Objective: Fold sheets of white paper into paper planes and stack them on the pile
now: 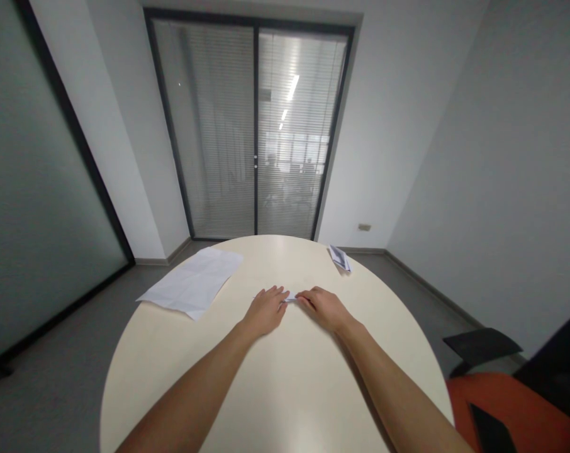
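Observation:
Between my two hands, near the middle of the round table, a small folded piece of white paper [291, 298] shows as a narrow strip. My left hand [267, 311] covers its left end, with the fingers over the paper and the thumb at the near edge. Its right end is in the closed fingers of my right hand [326, 307]. Both hands hide most of the paper, so its full shape cannot be made out.
A large creased white sheet [195, 281] lies at the table's left edge, partly overhanging it. Another folded paper [340, 258] rests at the far right of the cream table [285, 384]. An orange chair [502, 402] with black armrests stands at the right. Glass doors [254, 126] are beyond.

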A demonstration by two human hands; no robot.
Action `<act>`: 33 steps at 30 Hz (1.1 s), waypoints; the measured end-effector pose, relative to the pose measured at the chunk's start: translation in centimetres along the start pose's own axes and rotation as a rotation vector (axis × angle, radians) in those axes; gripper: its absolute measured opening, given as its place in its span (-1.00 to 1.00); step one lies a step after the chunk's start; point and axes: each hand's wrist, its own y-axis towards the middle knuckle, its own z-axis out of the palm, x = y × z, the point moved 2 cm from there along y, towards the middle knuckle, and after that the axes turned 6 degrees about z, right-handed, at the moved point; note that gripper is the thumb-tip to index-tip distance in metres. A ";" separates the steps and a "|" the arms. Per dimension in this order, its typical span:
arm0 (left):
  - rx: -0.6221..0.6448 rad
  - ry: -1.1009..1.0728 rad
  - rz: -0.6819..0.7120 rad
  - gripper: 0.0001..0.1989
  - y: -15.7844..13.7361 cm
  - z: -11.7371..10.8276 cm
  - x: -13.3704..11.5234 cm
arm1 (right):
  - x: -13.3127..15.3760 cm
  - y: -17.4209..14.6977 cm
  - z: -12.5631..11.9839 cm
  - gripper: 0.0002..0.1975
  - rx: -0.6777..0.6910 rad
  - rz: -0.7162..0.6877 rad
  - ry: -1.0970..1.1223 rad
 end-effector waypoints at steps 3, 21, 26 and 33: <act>-0.032 -0.016 0.022 -0.60 0.2 -0.3 0.3 | 0.2 0.0 -0.3 -0.50 -0.006 0.040 -0.062; -0.210 0.054 -0.144 -0.58 0.6 -0.5 2.0 | -1.4 -0.2 -1.1 -0.64 -0.079 0.027 -0.035; -0.241 0.054 -0.336 -0.43 0.4 0.2 3.2 | -3.1 0.0 -2.0 -0.60 -0.224 0.174 -0.048; -0.137 0.089 -0.310 -0.41 0.4 0.3 2.8 | -5.1 3.2 -2.7 -0.53 -0.253 0.404 -0.179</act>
